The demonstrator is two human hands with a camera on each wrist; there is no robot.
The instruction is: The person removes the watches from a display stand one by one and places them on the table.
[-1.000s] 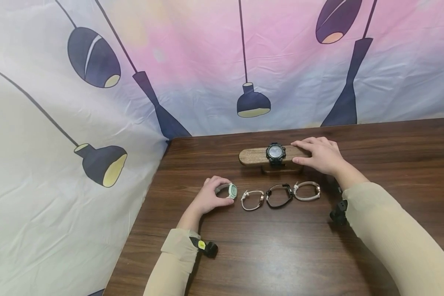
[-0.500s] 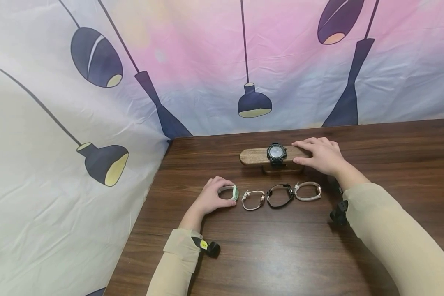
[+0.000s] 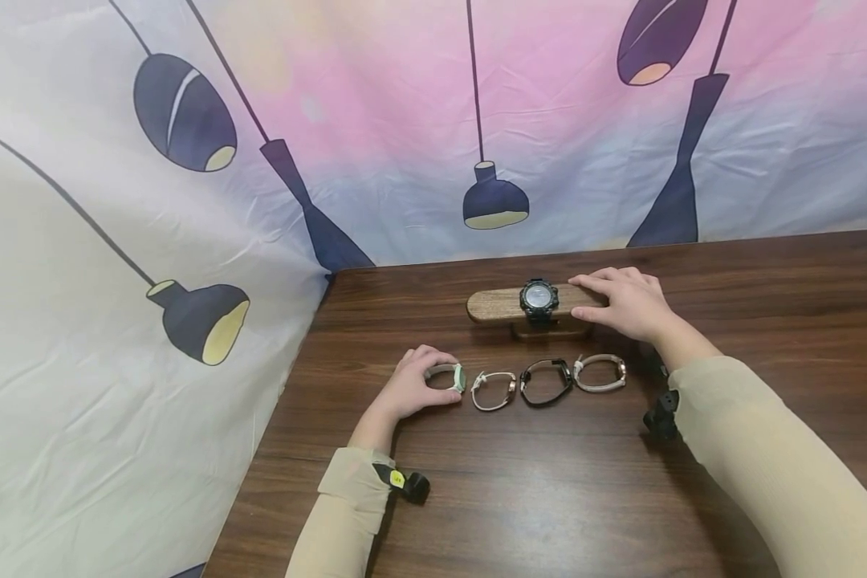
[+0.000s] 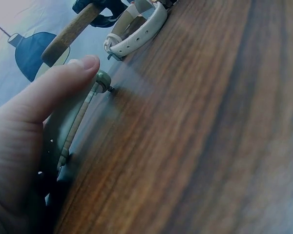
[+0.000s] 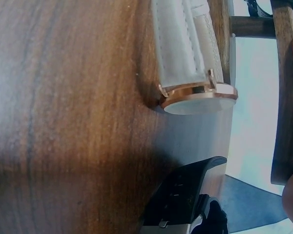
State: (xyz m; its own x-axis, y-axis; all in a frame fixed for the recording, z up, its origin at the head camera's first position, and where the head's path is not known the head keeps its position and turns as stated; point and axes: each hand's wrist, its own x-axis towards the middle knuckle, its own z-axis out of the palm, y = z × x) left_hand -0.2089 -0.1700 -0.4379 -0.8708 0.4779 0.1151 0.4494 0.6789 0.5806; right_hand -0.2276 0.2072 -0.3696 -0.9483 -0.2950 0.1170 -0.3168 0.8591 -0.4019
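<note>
My left hand (image 3: 419, 384) holds a pale mint-green watch (image 3: 460, 378) on the table, with thumb and fingers around its looped strap. In the left wrist view part of that mint watch (image 4: 103, 80) shows beneath the thumb. My right hand (image 3: 630, 305) grips the right end of a wooden watch stand (image 3: 493, 306), thumb on the near side and fingers on the far side. A chunky black watch (image 3: 539, 296) is strapped around the middle of the stand's bar. In the right wrist view only bits of that hand show beside the bar (image 5: 285, 97).
Right of the mint watch, a row of looped watches lies on the table (image 3: 549, 490): a slim white-strapped one (image 3: 493, 407), a black one (image 3: 547, 401) and a white one with a rose-gold case (image 3: 598, 388). A printed cloth (image 3: 405, 120) hangs behind the table.
My left hand has shifted slightly right with the mint watch, and its face has turned more to the right. My right hand and the stand have stayed put.
</note>
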